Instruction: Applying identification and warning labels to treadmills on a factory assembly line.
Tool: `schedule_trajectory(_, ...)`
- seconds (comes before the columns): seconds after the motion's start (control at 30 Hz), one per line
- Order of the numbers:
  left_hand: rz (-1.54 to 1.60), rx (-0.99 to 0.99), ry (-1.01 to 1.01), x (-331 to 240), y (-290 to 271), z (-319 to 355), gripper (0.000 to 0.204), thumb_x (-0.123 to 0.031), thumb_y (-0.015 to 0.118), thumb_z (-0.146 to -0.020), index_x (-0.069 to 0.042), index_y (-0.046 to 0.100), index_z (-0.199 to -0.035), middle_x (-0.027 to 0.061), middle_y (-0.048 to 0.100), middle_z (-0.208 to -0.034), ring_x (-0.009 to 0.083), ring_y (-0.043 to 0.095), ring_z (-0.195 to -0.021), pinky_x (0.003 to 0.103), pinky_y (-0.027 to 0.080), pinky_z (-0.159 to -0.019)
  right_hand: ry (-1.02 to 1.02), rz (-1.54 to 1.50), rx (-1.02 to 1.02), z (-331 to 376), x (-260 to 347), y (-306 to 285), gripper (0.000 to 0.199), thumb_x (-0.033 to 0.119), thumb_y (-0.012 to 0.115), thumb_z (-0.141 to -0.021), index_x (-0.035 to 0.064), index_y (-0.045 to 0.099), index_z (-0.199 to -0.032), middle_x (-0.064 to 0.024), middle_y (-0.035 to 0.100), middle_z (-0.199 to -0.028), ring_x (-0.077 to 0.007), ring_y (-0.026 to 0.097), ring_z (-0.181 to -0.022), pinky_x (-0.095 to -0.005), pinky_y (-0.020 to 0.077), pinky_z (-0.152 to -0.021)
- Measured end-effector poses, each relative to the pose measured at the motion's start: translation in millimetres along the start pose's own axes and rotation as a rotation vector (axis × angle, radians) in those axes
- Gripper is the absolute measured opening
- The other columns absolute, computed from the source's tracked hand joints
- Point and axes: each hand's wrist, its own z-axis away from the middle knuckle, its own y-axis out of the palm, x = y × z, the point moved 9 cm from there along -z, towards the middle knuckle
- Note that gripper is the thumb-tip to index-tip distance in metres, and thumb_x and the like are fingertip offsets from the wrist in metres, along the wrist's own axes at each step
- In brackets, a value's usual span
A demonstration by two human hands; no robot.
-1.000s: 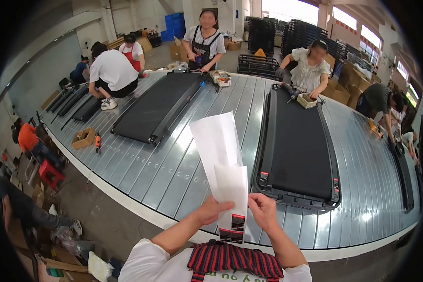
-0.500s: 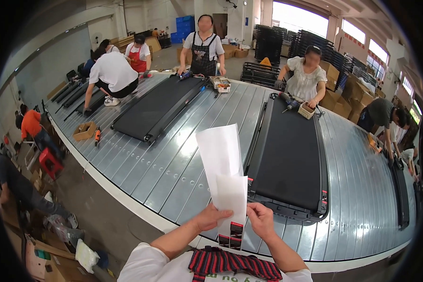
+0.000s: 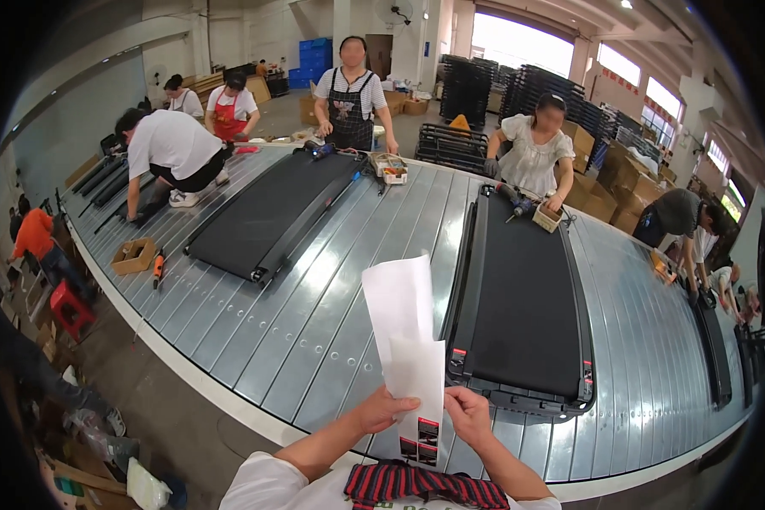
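Note:
A long white sheet of labels [image 3: 399, 310], curled and overlapping itself, stands up in front of me. Several small black and red labels [image 3: 427, 432] show at its lower end. My left hand [image 3: 384, 410] is closed on the sheet, thumb across its front. At the right edge my right hand [image 3: 470, 414] is closed in a pinch against the sheet; whether a label is between its fingertips is hidden. Just beyond lies a black treadmill deck [image 3: 523, 310], with red and black labels on its near corners.
Another black treadmill deck [image 3: 268, 212] lies farther left on the ribbed metal table [image 3: 314, 297]. An open cardboard box [image 3: 134, 255] and an orange power screwdriver [image 3: 158, 269] sit near the left edge. Co-workers stand behind the table; one in white [image 3: 174, 144] crouches on it.
The view has shifted slightly, showing more of the right deck's near left corner label. Both hands keep their hold at the sheet. The crouching person's head has come into sight.

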Motion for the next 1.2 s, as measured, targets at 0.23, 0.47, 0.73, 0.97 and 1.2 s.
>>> schedule_trajectory(0.23,0.082,0.003,-0.016,-4.2,-13.2,-2.8,0.040,-0.011,0.062,-0.077,-0.006,0.048,-0.115,0.0050,0.056,-0.103,0.0149,0.053,-0.097,0.031,0.043,-0.085,0.044,0.120,-0.099,-3.6,2.5,5.9,0.012,0.009,0.057,-0.081,-0.0018,0.060,-0.085,-0.0016,0.057,-0.066,-0.0053,0.049,-0.062,-0.0211,0.0412,-0.055)
schedule_trajectory(0.47,-0.083,-0.517,0.166,-44.6,-56.9,-15.8,0.033,-0.010,0.065,-0.075,0.003,0.055,-0.104,0.0089,0.059,-0.101,0.0159,0.057,-0.088,0.030,0.046,-0.077,0.010,-0.160,-0.585,-15.2,9.5,-66.9,0.013,0.013,0.051,-0.086,0.0018,0.057,-0.083,0.0028,0.052,-0.069,-0.0033,0.045,-0.062,-0.0192,0.0389,-0.053)
schedule_trajectory(0.73,-0.165,-0.358,-0.018,-2.8,-15.2,-38.5,0.029,-0.013,0.069,-0.071,0.001,0.059,-0.095,0.0056,0.061,-0.086,0.0127,0.057,-0.073,0.026,0.047,-0.063,-0.560,0.766,-0.062,-4.0,87.8,40.3,0.015,0.006,0.064,-0.069,0.0072,0.059,-0.083,-0.0079,0.059,-0.079,-0.0257,0.057,-0.070,-0.0337,0.0465,-0.058)
schedule_trajectory(0.97,-0.676,-0.176,0.206,-25.8,15.7,-28.4,0.019,-0.016,0.065,-0.076,-0.001,0.061,-0.086,0.0013,0.060,-0.075,0.0071,0.052,-0.068,0.024,0.044,-0.060,-0.475,0.634,0.025,5.0,111.3,-0.4,0.012,0.006,0.060,-0.073,0.0046,0.059,-0.085,-0.0079,0.057,-0.072,-0.0259,0.056,-0.064,-0.0331,0.0447,-0.056)
schedule_trajectory(1.2,-1.174,0.130,0.417,-28.8,70.2,-33.1,0.015,-0.008,0.063,-0.071,-0.001,0.057,-0.084,0.0144,0.059,-0.071,0.0249,0.058,-0.064,0.030,0.044,-0.058,-0.432,0.691,0.155,-1.9,98.7,-7.5,0.009,0.007,0.058,-0.075,0.0038,0.060,-0.084,-0.0090,0.056,-0.076,-0.0267,0.055,-0.070,-0.0343,0.0446,-0.061)
